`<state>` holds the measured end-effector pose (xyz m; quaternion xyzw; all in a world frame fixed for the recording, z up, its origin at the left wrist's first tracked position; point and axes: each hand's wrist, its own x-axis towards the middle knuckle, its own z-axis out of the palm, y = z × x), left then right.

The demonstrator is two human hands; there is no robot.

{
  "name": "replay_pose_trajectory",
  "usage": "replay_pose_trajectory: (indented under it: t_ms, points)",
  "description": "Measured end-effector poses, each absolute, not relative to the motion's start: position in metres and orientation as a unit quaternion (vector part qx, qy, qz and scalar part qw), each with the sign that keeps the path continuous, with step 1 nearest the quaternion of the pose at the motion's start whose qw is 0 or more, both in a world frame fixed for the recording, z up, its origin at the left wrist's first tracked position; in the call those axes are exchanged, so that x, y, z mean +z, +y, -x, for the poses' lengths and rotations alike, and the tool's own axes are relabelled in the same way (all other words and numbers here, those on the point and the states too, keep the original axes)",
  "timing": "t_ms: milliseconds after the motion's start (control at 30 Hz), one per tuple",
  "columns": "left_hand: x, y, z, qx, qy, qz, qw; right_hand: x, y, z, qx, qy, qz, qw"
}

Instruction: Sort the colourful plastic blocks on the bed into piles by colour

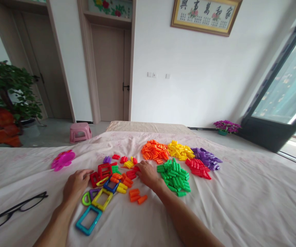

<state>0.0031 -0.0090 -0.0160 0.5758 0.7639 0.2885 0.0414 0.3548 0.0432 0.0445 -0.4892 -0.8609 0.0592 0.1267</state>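
On pale fabric cloth, our left hand sits beside red plastic frames; our right hand touches red plastic tubes; both grips unclear.

One head-worn camera looks forward and down across the cloth, both hands fairly near.

soft daylight from the glass door at right, faint shadows, stretched edges, slight blur
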Motion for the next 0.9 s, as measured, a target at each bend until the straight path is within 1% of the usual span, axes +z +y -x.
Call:
replay_pose_trajectory:
  t_ms: [100, 200, 333, 400, 533, 633, 733, 900]
  points:
    - [-0.014, -0.010, -0.005, 0.284, 0.765, -0.576, 0.045, 0.044, 0.043, -0.356, 0.045, -0.860, 0.493, 0.124]
    - [-0.014, -0.010, -0.004, 0.285, 0.766, -0.574, 0.050, 0.045, 0.041, -0.360, 0.063, -0.851, 0.497, 0.154]
    - [-0.016, -0.008, -0.001, 0.284, 0.765, -0.576, 0.053, 0.057, 0.034, -0.375, 0.118, -0.834, 0.488, 0.229]
    - [-0.017, -0.007, 0.001, 0.280, 0.765, -0.577, 0.054, 0.067, 0.031, -0.389, 0.125, -0.818, 0.489, 0.276]
    - [-0.019, -0.006, 0.002, 0.280, 0.767, -0.574, 0.058, 0.085, 0.033, -0.433, 0.090, -0.757, 0.530, 0.371]
    - [-0.022, -0.005, 0.004, 0.281, 0.766, -0.575, 0.060, 0.089, 0.041, -0.479, 0.054, -0.692, 0.584, 0.420]
    - [-0.025, -0.004, 0.006, 0.279, 0.762, -0.581, 0.061, 0.081, 0.047, -0.527, 0.023, -0.627, 0.655, 0.420]
    - [-0.025, -0.002, 0.007, 0.274, 0.765, -0.580, 0.054, 0.058, 0.048, -0.593, 0.001, -0.547, 0.752, 0.368]
